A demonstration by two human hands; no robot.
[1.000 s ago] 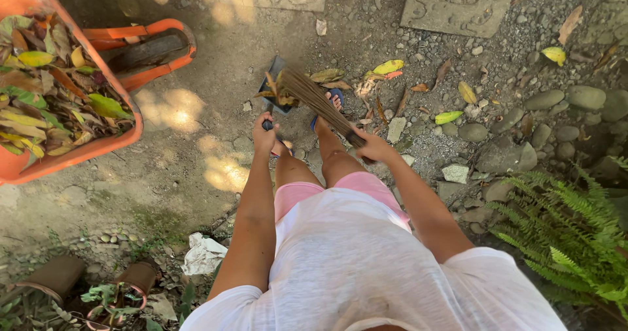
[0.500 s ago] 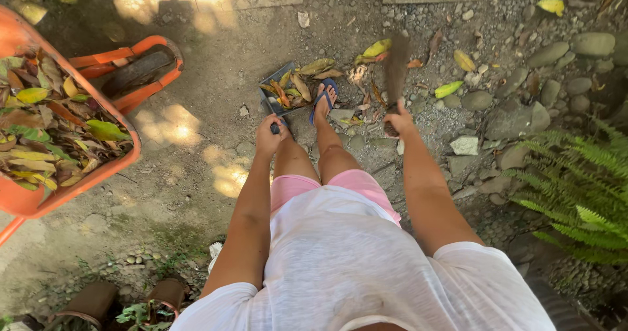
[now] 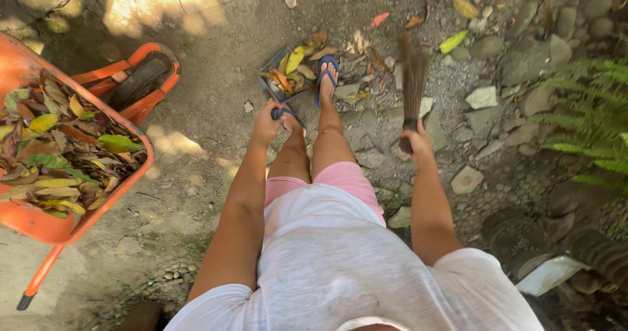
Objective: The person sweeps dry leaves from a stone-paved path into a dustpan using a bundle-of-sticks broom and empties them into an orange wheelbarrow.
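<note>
No packages, labels, signs or screens on this patch of yard.

Looking across the dirt, stones and leaves, there's nothing boxed, wrapped, printed or lit up anywhere in view, and no writing on any surface that shows.

Bare packed earth between the orange wheelbarrow and the dark dustpan lies open to passage; the wheelbarrow, heaped with leaves, and its wheel close off the left side; loose stones and fallen leaves clutter the ground to the right; a fern overhangs the right edge; the sandalled foot stands just beside the dustpan.
</note>
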